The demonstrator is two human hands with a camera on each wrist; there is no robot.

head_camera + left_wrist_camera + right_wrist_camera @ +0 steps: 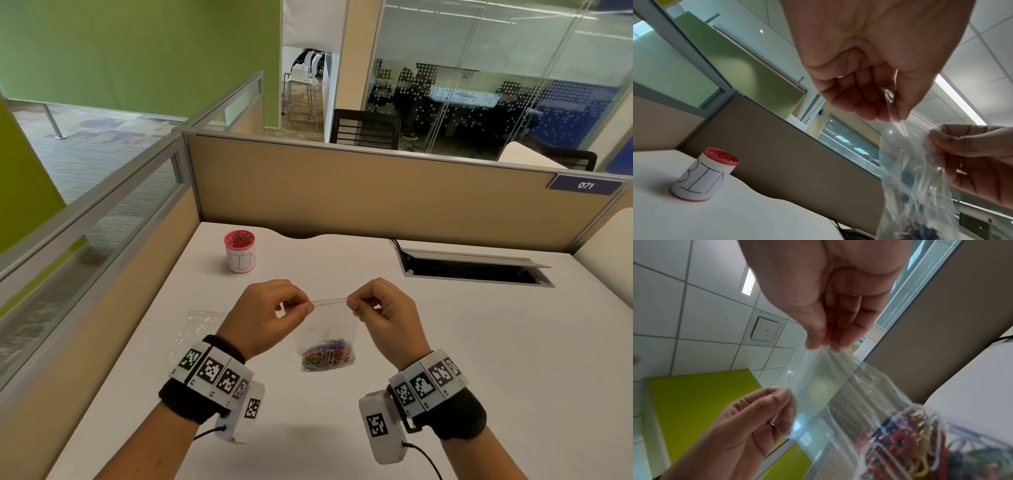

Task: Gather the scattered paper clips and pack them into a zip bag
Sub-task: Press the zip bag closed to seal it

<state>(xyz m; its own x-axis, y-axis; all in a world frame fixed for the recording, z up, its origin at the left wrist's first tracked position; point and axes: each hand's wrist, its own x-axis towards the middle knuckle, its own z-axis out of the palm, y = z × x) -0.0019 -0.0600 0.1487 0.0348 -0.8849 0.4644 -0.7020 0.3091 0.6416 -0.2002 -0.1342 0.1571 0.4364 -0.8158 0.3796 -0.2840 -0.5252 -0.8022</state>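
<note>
hidden / unclear: fingertips of both hands buried in the bag's top strip in the head view, so exact contact points unreadable there. paper clips [328, 356] too tangled to count, mixed colours, bunched at bag bottom. left wrist view: bag [910, 170] just a crumpled clear blur at lower right, clips barely visible at bottom edge. right wrist view: lower right corner cuts off the clip heap [920, 443]. can't tell whether the zip seal is closed or parted.

counts: 2 zip bags, 1 cup, 2 hands, 2 wrist rigs with black-and-white marker tags.

containers:
- zip bag [327, 337], centre of head view, held up off the white desk [445, 342], hanging below the hands, clips inside at the bottom.
- second zip bag [198, 325], flat on desk at centre left, partly behind left wrist, contents not discernible.
- red-rimmed cup [240, 251] with white paper label "bin", upper centre left, near the rear partition [376, 192], red mesh-like interior, contents unclear.

hands:
- left hand [267, 315]: fingers curled, thumb and fingertips pinching left end of the bag's top strip.
- right hand [383, 317]: same pinch on the right end; strip stretched straight between the two.
- wrist views confirm: thumb-to-finger pinch [818, 340] on clear film, other hand [756, 418] pinching opposite edge.

open cable hatch [476, 267] in desk at centre right.
</note>
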